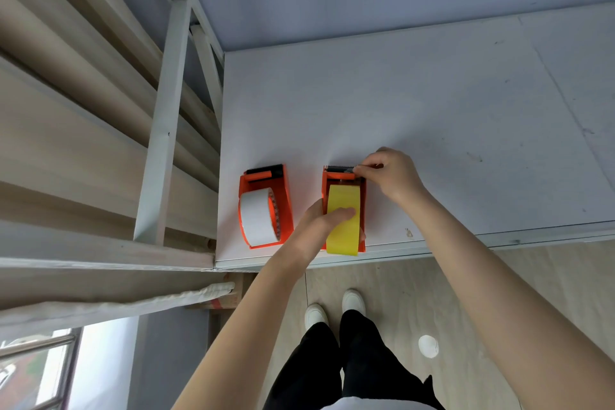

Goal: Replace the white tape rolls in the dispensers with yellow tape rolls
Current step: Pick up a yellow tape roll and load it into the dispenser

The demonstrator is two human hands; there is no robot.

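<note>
Head view.
- Worktop (432, 110): white, scuffed, carrying two orange dispensers side by side near its front edge, close together but not touching.
- Left dispenser (283, 196): toothed cutter end points away from the person. It holds a white tape roll (256, 216), seated upright. No hand touches it.
- Right dispenser (341, 175): same orientation. It holds a yellow tape roll (342, 233), whose near side overhangs the dispenser's front end.
- Left hand (319, 221): curled over the yellow tape roll, one finger lying across its face, another fingertip showing at the roll's right side.
- Right hand: (392, 176) thumb and forefinger are pinched together at the right dispenser's cutter end. What the fingertips (361, 169) hold there is too small to tell.
- Rack (163, 130): pale frame left of the worktop, stacked with long boards.
- Floor (416, 276): light wood, with the person's white shoes (352, 299) below the worktop edge.
</note>
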